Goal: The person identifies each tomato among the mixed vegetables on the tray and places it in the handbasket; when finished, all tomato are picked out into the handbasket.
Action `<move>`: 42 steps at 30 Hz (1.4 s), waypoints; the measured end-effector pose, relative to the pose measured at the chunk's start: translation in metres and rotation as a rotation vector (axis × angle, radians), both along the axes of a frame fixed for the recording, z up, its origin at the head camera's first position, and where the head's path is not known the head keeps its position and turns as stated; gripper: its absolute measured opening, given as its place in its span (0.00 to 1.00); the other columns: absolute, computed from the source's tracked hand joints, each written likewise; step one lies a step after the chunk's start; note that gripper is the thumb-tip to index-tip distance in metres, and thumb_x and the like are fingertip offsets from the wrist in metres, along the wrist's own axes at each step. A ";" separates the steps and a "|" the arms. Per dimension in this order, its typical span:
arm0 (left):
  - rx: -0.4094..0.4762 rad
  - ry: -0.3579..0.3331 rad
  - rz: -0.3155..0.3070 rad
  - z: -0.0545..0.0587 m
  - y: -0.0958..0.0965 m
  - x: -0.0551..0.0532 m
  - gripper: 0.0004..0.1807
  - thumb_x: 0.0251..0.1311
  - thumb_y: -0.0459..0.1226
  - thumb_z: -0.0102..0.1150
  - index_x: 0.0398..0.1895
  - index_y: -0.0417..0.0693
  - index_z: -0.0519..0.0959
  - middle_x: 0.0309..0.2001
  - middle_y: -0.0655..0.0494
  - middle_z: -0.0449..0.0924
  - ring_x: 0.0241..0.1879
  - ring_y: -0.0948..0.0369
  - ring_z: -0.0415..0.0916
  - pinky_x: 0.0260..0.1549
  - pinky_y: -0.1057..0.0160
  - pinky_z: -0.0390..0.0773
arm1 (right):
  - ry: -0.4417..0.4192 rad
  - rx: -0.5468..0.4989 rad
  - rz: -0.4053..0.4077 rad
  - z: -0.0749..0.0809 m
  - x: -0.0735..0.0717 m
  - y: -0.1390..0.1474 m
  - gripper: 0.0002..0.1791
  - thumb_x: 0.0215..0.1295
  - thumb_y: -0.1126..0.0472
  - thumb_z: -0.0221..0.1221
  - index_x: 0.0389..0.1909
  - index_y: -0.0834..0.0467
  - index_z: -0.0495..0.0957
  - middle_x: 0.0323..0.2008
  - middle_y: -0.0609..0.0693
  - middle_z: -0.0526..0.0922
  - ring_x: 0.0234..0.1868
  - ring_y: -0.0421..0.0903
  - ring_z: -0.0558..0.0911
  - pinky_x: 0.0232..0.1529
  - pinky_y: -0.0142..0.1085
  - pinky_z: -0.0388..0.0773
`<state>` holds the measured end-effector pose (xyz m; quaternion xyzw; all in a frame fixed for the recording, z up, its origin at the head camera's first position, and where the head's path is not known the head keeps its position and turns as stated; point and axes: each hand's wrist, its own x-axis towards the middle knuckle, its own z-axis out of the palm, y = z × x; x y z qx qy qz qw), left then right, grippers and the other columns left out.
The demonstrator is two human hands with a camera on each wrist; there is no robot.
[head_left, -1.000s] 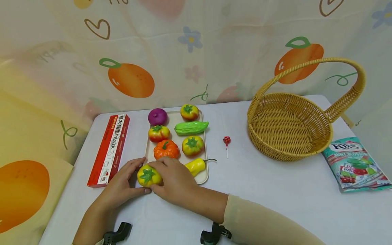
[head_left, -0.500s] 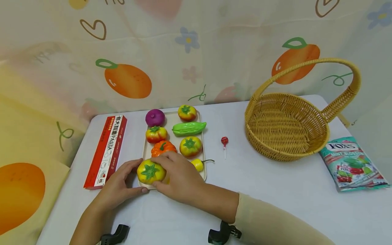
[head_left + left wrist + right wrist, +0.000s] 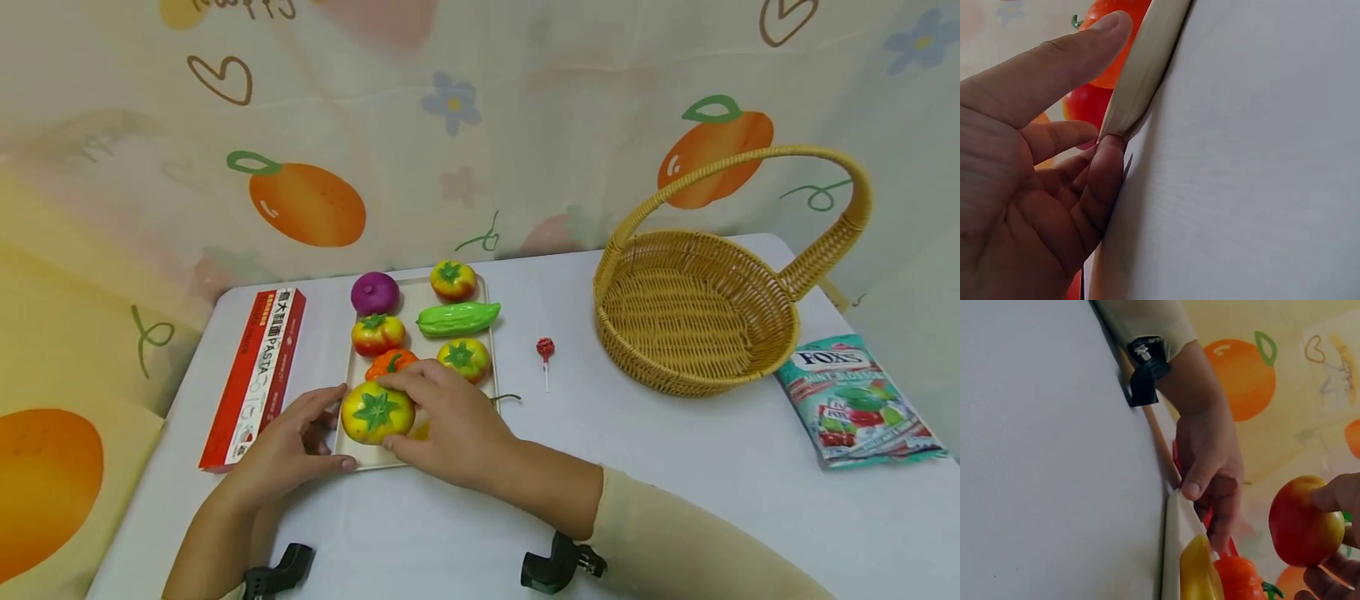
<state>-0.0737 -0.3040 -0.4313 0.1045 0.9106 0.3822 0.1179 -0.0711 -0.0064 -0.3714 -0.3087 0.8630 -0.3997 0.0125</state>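
Observation:
My right hand (image 3: 465,429) holds a yellow-and-red toy tomato (image 3: 375,414) with a green leafy top, thumb and fingers on its sides. The right wrist view shows this tomato (image 3: 1305,522) raised above the tray, apart from the other toys. My left hand (image 3: 296,450) is at the near left corner of the cream tray (image 3: 371,457). In the left wrist view its fingers touch the tray rim (image 3: 1141,75), while the thumb stretches over it. An orange toy pumpkin (image 3: 388,363) lies just beyond the held tomato. A yellow toy pepper (image 3: 1199,575) is mostly hidden behind my right hand.
Further back on the tray are a purple toy onion (image 3: 375,293), a green toy gourd (image 3: 458,318) and several tomatoes. A red pasta box (image 3: 255,379) lies left. To the right are a lollipop (image 3: 545,350), a wicker basket (image 3: 660,379) and a candy bag (image 3: 855,404).
My right hand has moved slightly right and away from me with the tomato, covering more of the yellow pepper. My left hand stays by the tray's corner. The head view has shifted slightly.

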 end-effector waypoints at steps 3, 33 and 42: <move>-0.002 -0.012 -0.010 0.001 -0.001 -0.001 0.55 0.49 0.45 0.87 0.80 0.49 0.67 0.63 0.48 0.74 0.41 0.55 0.76 0.38 0.66 0.84 | -0.014 -0.027 0.010 0.001 -0.001 0.003 0.35 0.65 0.52 0.75 0.73 0.49 0.77 0.63 0.47 0.77 0.63 0.42 0.76 0.63 0.33 0.77; 0.015 -0.055 0.043 -0.003 0.004 0.002 0.57 0.48 0.44 0.87 0.81 0.48 0.65 0.51 0.48 0.75 0.41 0.54 0.75 0.38 0.67 0.85 | -0.072 -0.125 0.097 -0.001 -0.012 0.067 0.34 0.59 0.55 0.78 0.67 0.46 0.81 0.57 0.41 0.75 0.56 0.38 0.76 0.55 0.39 0.80; 0.010 -0.035 0.028 -0.003 0.006 0.002 0.56 0.49 0.43 0.87 0.81 0.47 0.65 0.52 0.48 0.75 0.42 0.54 0.74 0.38 0.68 0.83 | -0.139 -0.194 0.107 -0.004 -0.017 0.094 0.33 0.57 0.62 0.78 0.65 0.47 0.82 0.57 0.45 0.76 0.53 0.42 0.77 0.54 0.46 0.84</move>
